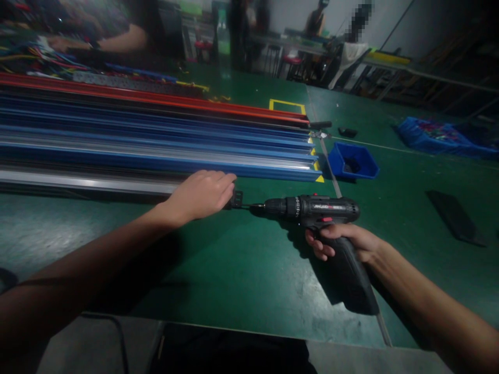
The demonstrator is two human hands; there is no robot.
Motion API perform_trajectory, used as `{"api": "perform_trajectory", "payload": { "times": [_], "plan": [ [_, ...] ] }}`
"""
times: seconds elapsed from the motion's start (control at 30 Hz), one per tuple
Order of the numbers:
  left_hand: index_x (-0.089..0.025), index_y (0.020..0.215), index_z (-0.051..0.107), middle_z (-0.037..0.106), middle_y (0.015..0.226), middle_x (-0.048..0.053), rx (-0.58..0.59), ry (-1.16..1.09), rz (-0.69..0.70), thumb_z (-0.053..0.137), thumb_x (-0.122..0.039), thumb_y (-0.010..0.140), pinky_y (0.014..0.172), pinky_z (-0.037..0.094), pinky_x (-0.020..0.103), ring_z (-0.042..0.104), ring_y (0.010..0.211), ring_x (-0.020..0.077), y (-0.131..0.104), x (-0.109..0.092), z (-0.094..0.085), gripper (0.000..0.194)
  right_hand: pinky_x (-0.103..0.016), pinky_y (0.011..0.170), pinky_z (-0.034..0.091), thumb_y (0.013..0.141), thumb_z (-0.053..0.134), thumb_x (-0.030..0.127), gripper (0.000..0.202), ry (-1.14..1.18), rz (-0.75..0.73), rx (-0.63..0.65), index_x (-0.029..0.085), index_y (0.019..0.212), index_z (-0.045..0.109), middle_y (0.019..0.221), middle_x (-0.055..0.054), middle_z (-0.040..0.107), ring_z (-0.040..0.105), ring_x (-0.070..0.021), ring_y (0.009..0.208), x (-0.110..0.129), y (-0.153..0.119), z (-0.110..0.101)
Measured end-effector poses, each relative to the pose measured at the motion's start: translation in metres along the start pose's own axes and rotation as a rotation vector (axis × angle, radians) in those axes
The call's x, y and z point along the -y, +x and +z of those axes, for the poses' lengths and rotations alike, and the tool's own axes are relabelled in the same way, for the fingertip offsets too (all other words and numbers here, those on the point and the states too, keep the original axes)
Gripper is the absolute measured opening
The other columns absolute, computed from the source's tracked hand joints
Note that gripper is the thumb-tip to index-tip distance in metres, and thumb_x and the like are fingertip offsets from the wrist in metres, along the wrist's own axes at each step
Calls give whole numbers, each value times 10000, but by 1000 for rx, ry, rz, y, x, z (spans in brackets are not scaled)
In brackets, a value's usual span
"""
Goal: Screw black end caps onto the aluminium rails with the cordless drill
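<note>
My right hand is wrapped round the grip of a black cordless drill, which lies level and points left. Its bit reaches the black end piece of a long dark and silver metal profile; I cannot tell whether the tip sits in a screw. Over that end of the profile my left hand is closed, fingers wrapped over the top and holding it. Just behind lie several long blue profiles, side by side, with red-orange ones farther back.
A small blue bin with dark parts stands right of the profile ends. Larger blue trays lie at the far right, a flat black piece nearer. Across the green table, a co-worker's arm is among coloured wires.
</note>
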State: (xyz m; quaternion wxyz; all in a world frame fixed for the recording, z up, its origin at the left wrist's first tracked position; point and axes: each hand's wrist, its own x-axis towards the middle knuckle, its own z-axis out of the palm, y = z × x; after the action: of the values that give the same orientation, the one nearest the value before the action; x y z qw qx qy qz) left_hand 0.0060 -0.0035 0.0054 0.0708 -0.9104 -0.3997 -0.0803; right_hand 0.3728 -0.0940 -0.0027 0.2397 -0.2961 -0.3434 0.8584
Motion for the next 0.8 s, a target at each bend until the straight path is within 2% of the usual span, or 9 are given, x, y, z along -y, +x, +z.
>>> {"api": "perform_trajectory", "payload": {
  "times": [0.8],
  "plan": [
    [-110,1243,654,747,1039,159,-8,4,0,304,-303,1046,825,538,432,719,931,295,0,0,1,446,-252,707,595,908,708,202,193,29,1,-5,35,997,749,837,-68,694,626,-81,620,0,0,1]
  ]
}}
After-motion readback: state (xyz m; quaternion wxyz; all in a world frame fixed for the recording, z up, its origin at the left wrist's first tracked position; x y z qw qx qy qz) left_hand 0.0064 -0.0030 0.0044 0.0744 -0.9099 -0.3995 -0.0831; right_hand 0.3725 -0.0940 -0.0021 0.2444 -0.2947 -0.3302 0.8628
